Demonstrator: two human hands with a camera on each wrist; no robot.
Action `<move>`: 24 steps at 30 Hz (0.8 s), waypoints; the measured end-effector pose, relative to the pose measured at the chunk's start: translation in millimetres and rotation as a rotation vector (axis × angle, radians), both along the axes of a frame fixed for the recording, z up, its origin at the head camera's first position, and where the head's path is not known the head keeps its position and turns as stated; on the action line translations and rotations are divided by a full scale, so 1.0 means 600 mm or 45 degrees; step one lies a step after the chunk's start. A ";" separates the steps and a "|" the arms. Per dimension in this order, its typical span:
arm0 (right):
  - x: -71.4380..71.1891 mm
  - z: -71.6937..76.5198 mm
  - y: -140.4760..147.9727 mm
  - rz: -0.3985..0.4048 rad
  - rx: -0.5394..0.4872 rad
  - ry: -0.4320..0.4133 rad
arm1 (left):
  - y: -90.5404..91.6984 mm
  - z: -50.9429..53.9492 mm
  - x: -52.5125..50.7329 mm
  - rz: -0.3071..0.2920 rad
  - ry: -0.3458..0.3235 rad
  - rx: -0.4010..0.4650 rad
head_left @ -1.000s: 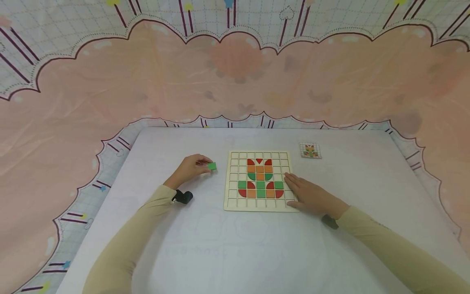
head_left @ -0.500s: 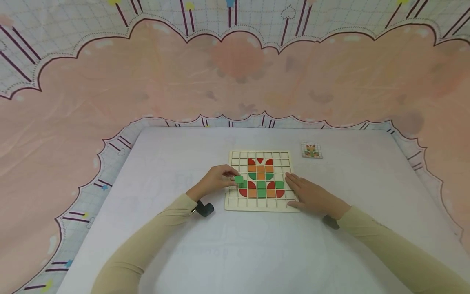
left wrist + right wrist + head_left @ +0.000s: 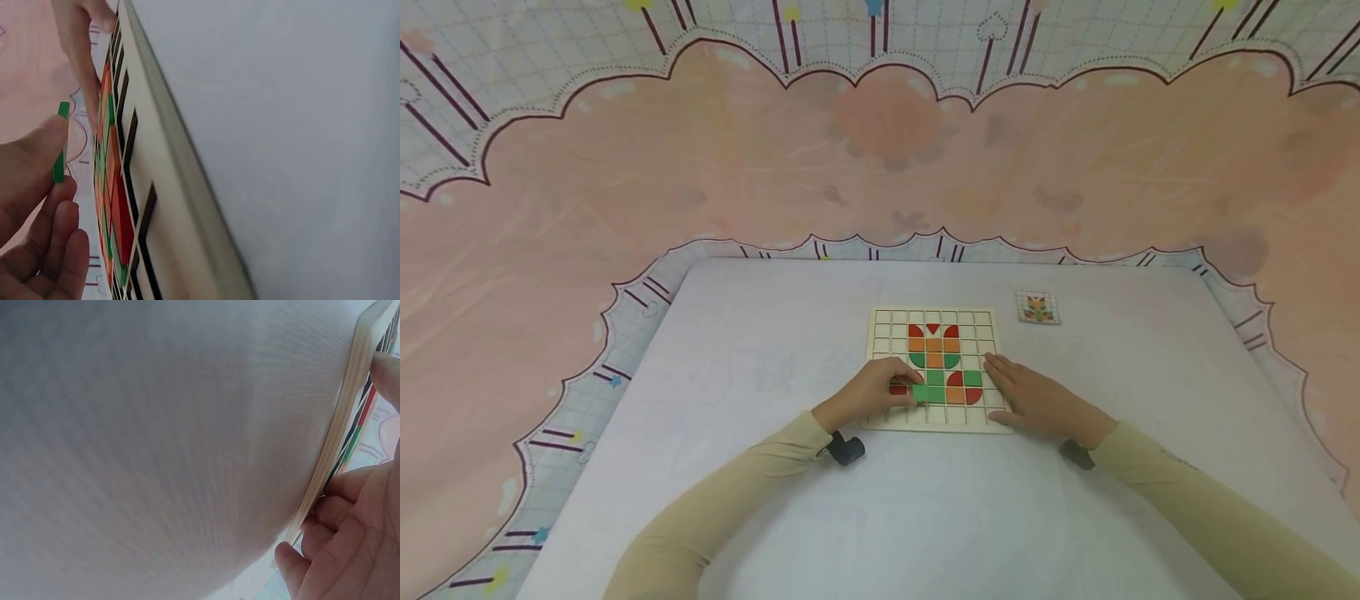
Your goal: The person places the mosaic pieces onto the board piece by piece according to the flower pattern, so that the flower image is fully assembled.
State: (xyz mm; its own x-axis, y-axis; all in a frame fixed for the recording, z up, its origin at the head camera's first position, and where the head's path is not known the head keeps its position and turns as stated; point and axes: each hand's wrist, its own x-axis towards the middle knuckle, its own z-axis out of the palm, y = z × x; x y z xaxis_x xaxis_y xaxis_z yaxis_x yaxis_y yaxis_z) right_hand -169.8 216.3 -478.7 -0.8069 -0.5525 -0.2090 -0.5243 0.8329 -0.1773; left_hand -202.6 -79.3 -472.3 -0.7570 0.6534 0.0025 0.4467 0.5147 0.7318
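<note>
My left hand (image 3: pixel 880 387) pinches a green square tile (image 3: pixel 61 142) between thumb and fingers; in the left wrist view the tile is held edge-on, above the board's surface. Below it lies a wooden grid board (image 3: pixel 940 418) whose cells hold red, orange and green pieces in a flower-like pattern. The left hand hides part of the pattern's lower left. My right hand (image 3: pixel 1041 400) rests along the board's right edge with its fingers extended; in the right wrist view the thumb and fingers touch the board's rim (image 3: pixel 340 425).
A small pattern card (image 3: pixel 1038 307) with a similar flower picture lies beyond the board, to the right. White cloth (image 3: pixel 760 333) covers the table, and a peach-coloured printed curtain (image 3: pixel 850 183) hangs behind it. Black cameras (image 3: pixel 847 450) sit at the wrists.
The left hand has carried the green tile rightward from the table beside the board, over its left edge, to above the lower middle of the pattern. The right hand has stayed in place.
</note>
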 end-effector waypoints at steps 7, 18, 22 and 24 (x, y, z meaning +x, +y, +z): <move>0.000 -0.001 0.002 0.007 -0.007 0.010 | 0.018 0.000 0.013 -0.054 0.050 -0.034; 0.000 -0.001 0.004 0.030 -0.010 0.025 | 0.040 -0.006 0.022 -0.112 0.147 -0.169; -0.002 -0.001 0.004 0.012 0.001 0.013 | 0.042 -0.004 0.025 -0.107 0.160 -0.210; -0.003 -0.002 0.004 0.005 0.010 0.003 | 0.042 -0.004 0.026 -0.095 0.160 -0.219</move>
